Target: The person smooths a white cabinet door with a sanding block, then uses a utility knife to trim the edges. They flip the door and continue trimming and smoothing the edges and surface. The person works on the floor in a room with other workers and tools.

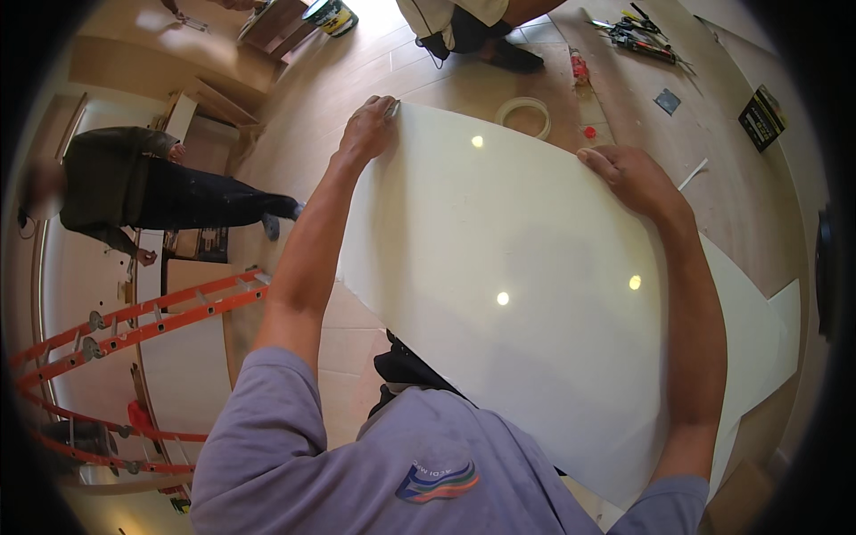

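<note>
A large, glossy white sheet (499, 214) spreads in front of my body, with ceiling lights mirrored in it. My left hand (368, 127) is closed on its far left corner, the fingers bent over the edge. At the far right edge, my right hand (631, 178) grips the same sheet, thumb along the rim and the other fingers hidden. The sheet's near edge reaches my grey shirt. Beyond it a coil of pale edging strip (524, 116) rests on the floor, not touching either hand.
An orange ladder (169, 325) stands at the left, near a person (134, 183) in dark clothes. Another person (473, 31) is at the far side. Hand tools (640, 37), a red bottle (580, 67) and a bucket (330, 16) are on the floor. More white sheet (758, 330) lies right.
</note>
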Demonstrator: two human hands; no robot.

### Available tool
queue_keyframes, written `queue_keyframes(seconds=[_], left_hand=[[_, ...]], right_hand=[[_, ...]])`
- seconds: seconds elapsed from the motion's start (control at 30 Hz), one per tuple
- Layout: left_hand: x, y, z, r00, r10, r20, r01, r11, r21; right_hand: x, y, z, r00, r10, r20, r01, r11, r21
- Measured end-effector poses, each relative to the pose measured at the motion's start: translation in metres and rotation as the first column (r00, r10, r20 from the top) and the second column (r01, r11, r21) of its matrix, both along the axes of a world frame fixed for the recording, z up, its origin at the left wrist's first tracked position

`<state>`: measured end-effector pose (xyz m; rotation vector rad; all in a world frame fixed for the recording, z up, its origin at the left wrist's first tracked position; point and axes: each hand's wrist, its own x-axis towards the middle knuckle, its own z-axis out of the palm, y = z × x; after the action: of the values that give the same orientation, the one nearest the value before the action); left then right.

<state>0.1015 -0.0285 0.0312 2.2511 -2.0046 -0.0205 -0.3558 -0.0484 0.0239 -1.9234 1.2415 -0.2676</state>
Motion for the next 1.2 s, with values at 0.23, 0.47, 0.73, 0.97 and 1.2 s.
queue_keyframes(seconds=[0.23,0.47,0.73,0.97,1.2], left_hand=[[-0.018,0.005,0.000,0.998,-0.059,-0.019,0.058,0.998,-0.033],[-0.049,0.014,0.001,0.996,-0.071,-0.044,0.070,0.997,-0.038],[-0.099,0.024,0.001,0.994,-0.081,-0.074,0.074,0.993,-0.090],[-0.130,0.034,0.003,0.993,-0.077,-0.085,0.072,0.996,-0.054],[-0.171,0.042,0.010,0.993,-0.080,-0.081,0.077,0.996,-0.043]], right_hand=[[-0.004,-0.002,-0.005,1.000,0.020,-0.017,-0.020,0.999,-0.039],[-0.001,-0.001,0.001,0.997,0.027,-0.075,-0.031,0.999,-0.043],[-0.004,-0.005,-0.009,0.995,0.015,-0.094,-0.022,0.997,-0.076],[-0.004,-0.002,0.002,0.991,0.063,-0.122,-0.069,0.997,-0.043],[-0.009,-0.011,-0.026,0.998,0.065,-0.015,-0.066,0.986,-0.154]])
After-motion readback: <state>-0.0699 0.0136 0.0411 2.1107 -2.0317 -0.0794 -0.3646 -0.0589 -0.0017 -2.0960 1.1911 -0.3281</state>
